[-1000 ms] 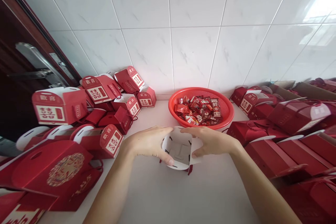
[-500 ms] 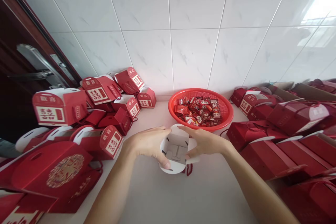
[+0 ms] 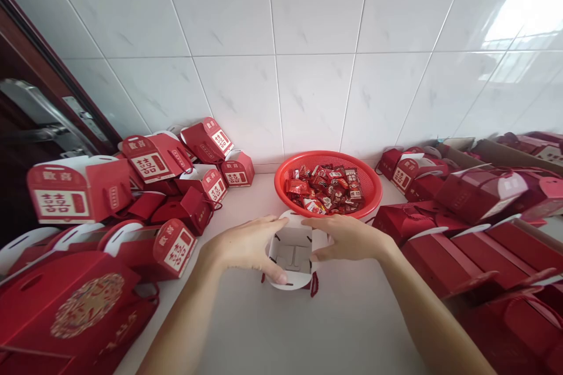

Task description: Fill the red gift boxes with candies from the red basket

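An unfolded-top paper gift box (image 3: 294,258) stands on the white table between my hands, its pale inside facing up and its bottom flaps interlocked. Dark red cord shows at its lower corners. My left hand (image 3: 248,249) grips the left side, thumb on the near rounded flap and fingers toward the far one. On the other side, my right hand (image 3: 347,238) is closed around the right wall, its thumb at the inner edge. Just beyond the box sits a red plastic basket (image 3: 373,190) holding several wrapped candies (image 3: 328,187).
Red gift boxes (image 3: 153,246) with gold-and-white labels are piled on the left. More red boxes (image 3: 448,258) stand in rows on the right, with cardboard behind them. A tiled wall (image 3: 312,99) rises at the back; a door handle (image 3: 48,123) is at far left.
The view has shifted slightly to the right. My hands keep hold of the box, which now sits squarer, with cord showing on both sides; the right side flap is less spread.
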`<state>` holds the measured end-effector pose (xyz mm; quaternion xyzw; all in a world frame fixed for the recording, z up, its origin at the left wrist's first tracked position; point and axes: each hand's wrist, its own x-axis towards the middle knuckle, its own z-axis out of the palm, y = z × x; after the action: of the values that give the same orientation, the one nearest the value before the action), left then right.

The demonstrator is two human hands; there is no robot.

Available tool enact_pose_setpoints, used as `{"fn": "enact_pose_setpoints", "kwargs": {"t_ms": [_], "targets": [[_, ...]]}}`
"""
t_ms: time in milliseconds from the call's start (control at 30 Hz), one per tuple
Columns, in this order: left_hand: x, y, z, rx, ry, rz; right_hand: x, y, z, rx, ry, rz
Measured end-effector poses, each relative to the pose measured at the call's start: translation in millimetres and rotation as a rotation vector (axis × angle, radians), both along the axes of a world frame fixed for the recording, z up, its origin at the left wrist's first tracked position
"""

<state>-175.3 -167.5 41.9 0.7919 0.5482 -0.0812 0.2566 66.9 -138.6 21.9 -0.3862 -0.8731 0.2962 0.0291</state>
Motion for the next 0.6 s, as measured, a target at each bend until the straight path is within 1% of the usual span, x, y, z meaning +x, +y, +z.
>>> {"fn": "enact_pose_setpoints", "kwargs": {"t_ms": [67,167,300,367,400,433,467,500,533,600], "targets": [[0,-1,1.7,-0.004,0.011,0.009,7,1,4.6,-0.009,0.047,-0.017],[-1,-3,4.4,0.008,-0.003,0.018,20,9,7.2,0.007,0.232,-0.077],[-4,-2,5.5,0.06,-0.086,-0.012,35,32,2.6,0.052,0.527,-0.246],[-6,-2,5.8,0.108,-0.134,-0.033,39,49,-1.9,0.082,0.616,-0.352],[-6,-2,6.0,0.133,-0.157,-0.044,40,58,-4.2,0.099,0.613,-0.411],[-7,-2,6.4,0.151,-0.176,-0.054,39,67,-6.2,0.108,0.565,-0.463],[-7,-2,6.8,0.165,-0.189,-0.06,36,76,-7.8,0.112,0.48,-0.497],[-6,-2,7.1,0.175,-0.197,-0.063,32,84,-8.8,0.111,0.362,-0.5],[-6,-2,7.3,0.182,-0.2,-0.062,27,92,-9.1,0.106,0.245,-0.448],[-6,-1,7.3,0.189,-0.2,-0.052,12,103,-7.9,0.041,0.018,-0.234]]}}
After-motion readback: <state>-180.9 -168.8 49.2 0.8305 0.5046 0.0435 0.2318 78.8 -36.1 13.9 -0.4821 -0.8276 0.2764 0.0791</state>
